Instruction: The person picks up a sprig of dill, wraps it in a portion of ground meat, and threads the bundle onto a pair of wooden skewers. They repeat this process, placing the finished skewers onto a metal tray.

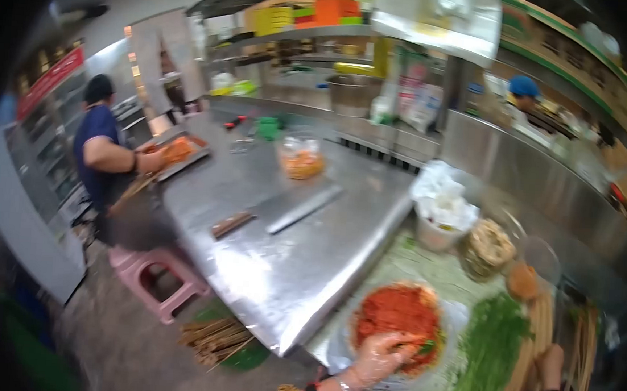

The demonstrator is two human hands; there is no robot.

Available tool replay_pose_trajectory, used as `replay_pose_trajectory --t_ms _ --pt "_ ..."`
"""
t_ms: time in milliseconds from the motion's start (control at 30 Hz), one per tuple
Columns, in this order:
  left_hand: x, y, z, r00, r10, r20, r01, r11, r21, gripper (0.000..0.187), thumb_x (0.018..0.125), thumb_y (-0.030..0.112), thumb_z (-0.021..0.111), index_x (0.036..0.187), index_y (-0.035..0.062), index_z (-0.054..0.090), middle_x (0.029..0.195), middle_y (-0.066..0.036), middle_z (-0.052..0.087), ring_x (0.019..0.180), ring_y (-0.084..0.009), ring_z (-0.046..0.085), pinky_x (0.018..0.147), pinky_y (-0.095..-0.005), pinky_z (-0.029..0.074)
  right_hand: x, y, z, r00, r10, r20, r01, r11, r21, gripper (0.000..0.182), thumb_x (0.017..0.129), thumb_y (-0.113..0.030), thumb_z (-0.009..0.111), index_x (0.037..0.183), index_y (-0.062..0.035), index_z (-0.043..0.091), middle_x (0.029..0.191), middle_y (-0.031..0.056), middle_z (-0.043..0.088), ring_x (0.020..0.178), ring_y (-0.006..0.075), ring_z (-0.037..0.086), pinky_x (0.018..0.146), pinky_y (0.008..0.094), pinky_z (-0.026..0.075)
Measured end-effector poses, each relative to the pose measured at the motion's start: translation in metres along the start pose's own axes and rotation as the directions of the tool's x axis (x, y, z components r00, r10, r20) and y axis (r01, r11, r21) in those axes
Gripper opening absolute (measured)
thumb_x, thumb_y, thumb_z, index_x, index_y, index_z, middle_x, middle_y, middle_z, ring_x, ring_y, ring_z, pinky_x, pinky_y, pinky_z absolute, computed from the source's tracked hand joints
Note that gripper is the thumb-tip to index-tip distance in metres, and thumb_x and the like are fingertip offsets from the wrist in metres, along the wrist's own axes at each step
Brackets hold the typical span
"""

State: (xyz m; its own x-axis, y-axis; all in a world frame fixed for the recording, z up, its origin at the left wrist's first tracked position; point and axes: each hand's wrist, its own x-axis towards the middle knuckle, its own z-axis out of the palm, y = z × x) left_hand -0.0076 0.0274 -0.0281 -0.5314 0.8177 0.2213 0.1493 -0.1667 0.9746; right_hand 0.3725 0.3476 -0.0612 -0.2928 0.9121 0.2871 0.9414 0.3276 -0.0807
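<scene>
My left hand (378, 360), in a clear plastic glove, reaches over a bowl of red-sauced food (396, 314). Its fingers close on a red-coated bit of food with some green in it. My right hand (551, 365) is at the lower right, beside a bundle of wooden skewers (537, 324); its fingers do not show clearly. Between the two hands lies a heap of long chopped green herbs (488, 346). Another bunch of sticks (585, 345) is on the far right.
A large knife (302, 208) with a wooden handle (231, 224) lies on the steel table (203, 220). Behind the bowl stand a white tub (440, 230) and a jar of pale food (488, 248). A co-worker (103, 141) handles orange food in a tray (185, 161).
</scene>
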Motion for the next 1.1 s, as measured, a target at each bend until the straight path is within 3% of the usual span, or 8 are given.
replay_pose_trajectory --t_ms 100,267,367,500,567,667,833,1100 --pt "0.002 0.004 -0.003 0.985 -0.153 0.084 0.173 0.921 -0.35 0.024 0.087 0.006 0.059 0.109 -0.0025 0.062 0.089 0.0 0.058 0.082 -0.0083 0.056 0.071 -0.0213 0.049 0.021 -0.006 -0.012 0.959 0.179 0.218 -0.144 0.976 -0.166 0.039 0.056 0.0 0.074 0.047 0.0028 0.037 0.045 0.0142 0.031 0.041 0.0285 0.047 0.046 0.039 0.038" --pt "0.005 -0.002 -0.004 0.984 -0.141 0.106 0.168 0.927 -0.336 0.027 0.089 0.006 0.056 0.114 -0.0026 0.06 0.093 0.001 0.057 0.074 -0.0046 0.05 0.065 -0.0193 0.044 0.026 0.006 -0.016 0.948 0.177 0.263 -0.166 0.984 -0.063 0.036 0.062 0.005 0.067 0.048 0.0027 0.034 0.046 0.014 0.024 0.039 0.029 0.04 0.046 0.0407 0.034" --pt "0.007 0.001 -0.005 0.985 -0.125 0.119 0.15 0.961 -0.234 0.027 0.089 0.006 0.056 0.114 -0.003 0.06 0.093 0.0 0.057 0.076 -0.0051 0.052 0.066 -0.0196 0.046 0.023 0.012 -0.024 0.917 0.193 0.349 -0.143 0.976 -0.166 0.016 0.067 0.0 0.065 0.066 0.0102 0.052 0.062 0.0229 0.053 0.057 0.035 0.058 0.055 0.0398 0.044" --pt "0.006 0.007 -0.002 0.983 -0.159 0.09 0.182 0.909 -0.375 0.027 0.09 0.006 0.056 0.115 -0.0038 0.059 0.092 -0.002 0.057 0.079 -0.0076 0.056 0.067 -0.0214 0.05 0.015 0.027 -0.03 0.897 0.226 0.381 -0.16 0.967 -0.197 0.014 0.068 0.0 0.063 0.072 0.0075 0.052 0.058 0.0148 0.051 0.049 0.0269 0.055 0.05 0.0357 0.044" --pt "0.006 0.009 -0.008 0.984 -0.159 0.078 0.177 0.872 -0.457 0.027 0.09 0.005 0.056 0.115 -0.0046 0.059 0.094 -0.004 0.058 0.084 -0.0119 0.06 0.069 -0.0241 0.054 -0.006 0.013 -0.055 0.881 0.333 0.335 -0.465 0.736 0.492 0.013 0.075 0.0 0.057 0.065 -0.0014 0.049 0.052 0.0063 0.042 0.043 0.0147 0.043 0.043 0.03 0.037" --pt "0.005 0.021 -0.011 0.959 -0.282 0.032 0.261 0.829 -0.494 0.026 0.089 0.003 0.056 0.113 -0.007 0.057 0.104 -0.011 0.06 0.085 -0.0188 0.064 0.075 -0.0281 0.056 -0.028 -0.011 -0.095 0.911 0.174 0.375 -0.413 0.381 0.827 0.005 0.082 -0.01 0.059 0.08 -0.0069 0.055 0.061 -0.0032 0.049 0.049 0.0061 0.045 0.046 0.0221 0.04" --pt "0.019 0.03 0.01 0.94 -0.337 -0.052 0.205 0.681 -0.704 0.028 0.089 0.005 0.056 0.114 -0.0056 0.052 0.099 -0.013 0.061 0.083 -0.0226 0.064 0.07 -0.0296 0.056 -0.061 -0.139 -0.13 0.983 0.128 0.131 -0.115 -0.125 0.985 0.009 0.089 -0.012 0.058 0.094 -0.0045 0.06 0.074 0.0019 0.061 0.063 0.0085 0.059 0.055 0.0211 0.047" --pt "0.019 0.047 0.025 0.928 -0.369 -0.041 0.216 0.625 -0.75 0.028 0.088 0.004 0.056 0.114 -0.0036 0.051 0.102 -0.011 0.059 0.086 -0.0206 0.063 0.07 -0.0269 0.057 -0.11 -0.259 -0.102 0.982 -0.173 0.075 -0.132 -0.345 0.929 0.014 0.089 -0.007 0.055 0.099 0.002 0.057 0.091 0.0111 0.061 0.072 0.0179 0.064 0.067 0.028 0.053"
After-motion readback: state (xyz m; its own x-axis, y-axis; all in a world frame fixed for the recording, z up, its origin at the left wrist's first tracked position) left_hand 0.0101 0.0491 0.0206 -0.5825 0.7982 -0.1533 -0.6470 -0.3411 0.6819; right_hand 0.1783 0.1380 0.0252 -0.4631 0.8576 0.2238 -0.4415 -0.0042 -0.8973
